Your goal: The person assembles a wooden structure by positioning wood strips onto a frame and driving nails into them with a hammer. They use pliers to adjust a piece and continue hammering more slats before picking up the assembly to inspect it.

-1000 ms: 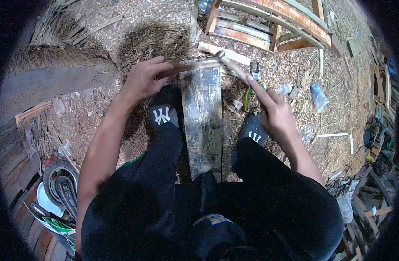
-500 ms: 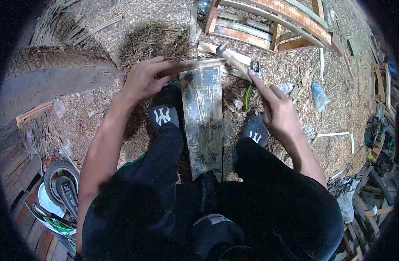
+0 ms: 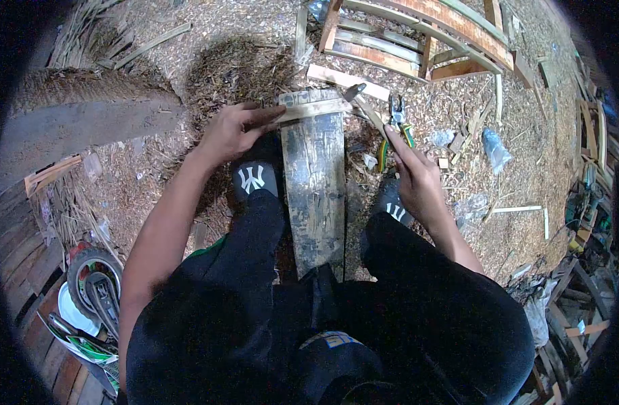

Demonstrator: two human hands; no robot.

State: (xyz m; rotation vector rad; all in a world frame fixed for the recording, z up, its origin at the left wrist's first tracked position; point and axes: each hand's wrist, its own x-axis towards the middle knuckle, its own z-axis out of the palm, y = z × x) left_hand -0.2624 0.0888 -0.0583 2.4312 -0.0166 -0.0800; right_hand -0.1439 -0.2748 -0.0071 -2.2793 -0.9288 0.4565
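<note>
A worn plank (image 3: 315,182) runs away from me between my legs. Across its far end lies a thin wood strip (image 3: 317,109). My left hand (image 3: 231,133) grips the strip's left end with thumb and fingers. In my right hand (image 3: 417,177) is a hammer (image 3: 371,113), held by its handle, its head close to the strip's right end. Pliers (image 3: 397,128) with green and yellow handles lie on the ground just beyond my right hand. A flat pale wood piece (image 3: 350,81) rests on the ground past the plank.
A slatted wooden frame (image 3: 424,34) lies at the top right. A large timber (image 3: 100,128) lies at the left. Plastic bits, including a bluish bag (image 3: 496,151), and wood scraps are scattered at the right. A small wheel (image 3: 96,290) is at lower left.
The strip has shifted slightly nearer and lies flatter on the plank. My right hand has come down and left with the hammer, and the pliers show more fully.
</note>
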